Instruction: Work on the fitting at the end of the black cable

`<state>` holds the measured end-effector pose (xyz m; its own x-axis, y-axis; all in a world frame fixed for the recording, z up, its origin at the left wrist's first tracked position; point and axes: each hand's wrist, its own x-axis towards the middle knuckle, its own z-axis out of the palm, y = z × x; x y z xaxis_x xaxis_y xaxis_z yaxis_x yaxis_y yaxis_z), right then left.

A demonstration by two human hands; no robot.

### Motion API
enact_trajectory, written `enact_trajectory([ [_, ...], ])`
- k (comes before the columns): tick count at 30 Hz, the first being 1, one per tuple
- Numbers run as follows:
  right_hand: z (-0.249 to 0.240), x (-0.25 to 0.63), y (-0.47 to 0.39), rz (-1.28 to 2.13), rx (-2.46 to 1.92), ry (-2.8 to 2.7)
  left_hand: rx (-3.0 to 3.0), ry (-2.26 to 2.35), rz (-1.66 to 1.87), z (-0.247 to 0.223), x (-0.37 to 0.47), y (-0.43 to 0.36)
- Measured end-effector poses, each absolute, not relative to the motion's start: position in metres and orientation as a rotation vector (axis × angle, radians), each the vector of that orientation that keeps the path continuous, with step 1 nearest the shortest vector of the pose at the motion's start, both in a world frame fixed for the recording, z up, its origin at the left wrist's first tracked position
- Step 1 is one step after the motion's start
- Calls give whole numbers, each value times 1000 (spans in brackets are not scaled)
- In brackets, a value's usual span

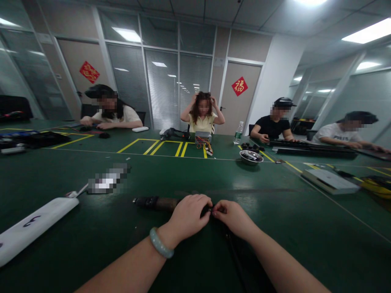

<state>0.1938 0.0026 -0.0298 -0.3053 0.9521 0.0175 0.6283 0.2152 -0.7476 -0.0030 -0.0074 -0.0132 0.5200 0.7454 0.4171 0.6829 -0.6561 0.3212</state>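
A long, dark power tool (163, 204) with a ringed, chuck-like nose lies on the green table (100, 244), its nose toward the left. My left hand (190, 212) is closed over the tool's right end, and a pale green bangle circles that wrist. Close beside it, my right hand (234, 216) pinches at a small dark part of the same end; the fingers hide most of it, so its kind cannot be made out. Below my right hand, a dark cord-like strip (234, 250) runs toward the table's near edge.
At left lie a white power bank (39, 226) and a blurred-out phone (106, 180) joined by a cable. Farther off are a metal bowl (251, 158), a water bottle (238, 133), a power supply box (203, 138) and a white box (330, 181). Several people sit around the table.
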Motion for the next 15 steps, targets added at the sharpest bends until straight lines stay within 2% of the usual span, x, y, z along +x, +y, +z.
enact_trajectory([
  [15, -23, 192, -1, 909, -1524, -2008, 2664, 1264, 764, -12, -3, -9],
])
